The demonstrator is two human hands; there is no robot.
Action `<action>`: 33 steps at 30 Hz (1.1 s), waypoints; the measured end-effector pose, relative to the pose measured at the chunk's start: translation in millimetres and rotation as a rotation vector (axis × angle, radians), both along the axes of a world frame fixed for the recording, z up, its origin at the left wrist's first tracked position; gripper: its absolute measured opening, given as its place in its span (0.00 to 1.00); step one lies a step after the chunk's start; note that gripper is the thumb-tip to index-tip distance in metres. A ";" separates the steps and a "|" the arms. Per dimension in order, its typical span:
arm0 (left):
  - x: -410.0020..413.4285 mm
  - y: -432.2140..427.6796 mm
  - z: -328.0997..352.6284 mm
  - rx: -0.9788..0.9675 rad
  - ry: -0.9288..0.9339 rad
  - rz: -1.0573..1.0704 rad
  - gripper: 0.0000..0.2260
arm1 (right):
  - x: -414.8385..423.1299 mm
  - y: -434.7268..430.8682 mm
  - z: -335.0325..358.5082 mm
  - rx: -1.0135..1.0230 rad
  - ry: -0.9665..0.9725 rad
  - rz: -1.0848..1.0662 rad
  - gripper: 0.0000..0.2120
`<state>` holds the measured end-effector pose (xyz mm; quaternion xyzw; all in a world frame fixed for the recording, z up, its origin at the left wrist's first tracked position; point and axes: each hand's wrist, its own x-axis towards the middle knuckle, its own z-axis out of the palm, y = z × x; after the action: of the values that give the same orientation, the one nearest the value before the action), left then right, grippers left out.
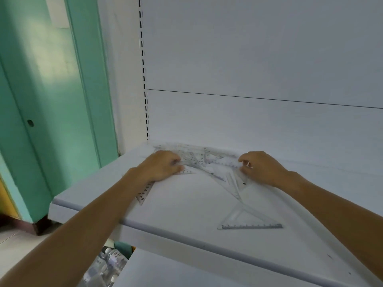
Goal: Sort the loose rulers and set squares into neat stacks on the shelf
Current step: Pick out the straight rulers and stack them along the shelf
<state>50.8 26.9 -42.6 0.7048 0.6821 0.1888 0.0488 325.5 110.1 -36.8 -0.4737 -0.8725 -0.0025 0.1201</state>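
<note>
A loose heap of clear plastic rulers and set squares [199, 160] lies at the back of the white shelf [186, 199]. My left hand [163, 165] rests on the heap's left side, fingers curled onto a clear ruler [145, 192] that runs out from under the palm toward the shelf's front. My right hand [261, 166] pinches the right end of a clear ruler [226, 162] in the heap. One clear set square [248, 219] lies apart near the front edge, its long arm reaching back into the pile.
The shelf's white back panel [259, 69] rises right behind the heap, with a slotted upright [145, 96] at its left. A green door [41, 100] stands to the left. Below the shelf's front edge sit plastic bottles [109, 264] and a lower white shelf [207, 274].
</note>
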 end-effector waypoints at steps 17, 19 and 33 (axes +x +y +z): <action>34.7 -16.3 25.5 0.282 0.254 -0.133 0.18 | 1.4 -21.8 8.7 0.359 -0.087 -0.067 0.07; 46.6 -19.9 33.2 0.298 0.220 -0.138 0.19 | 10.0 -28.0 10.3 0.344 -0.056 -0.086 0.07; 188.9 -9.9 44.0 0.071 -0.017 -0.462 0.33 | 148.1 -94.7 20.3 0.314 0.109 -0.288 0.20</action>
<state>239.7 17.0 1.4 0.8419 0.4950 0.2024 0.0716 473.6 15.5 -16.5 -0.5685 -0.7768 -0.1300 0.2375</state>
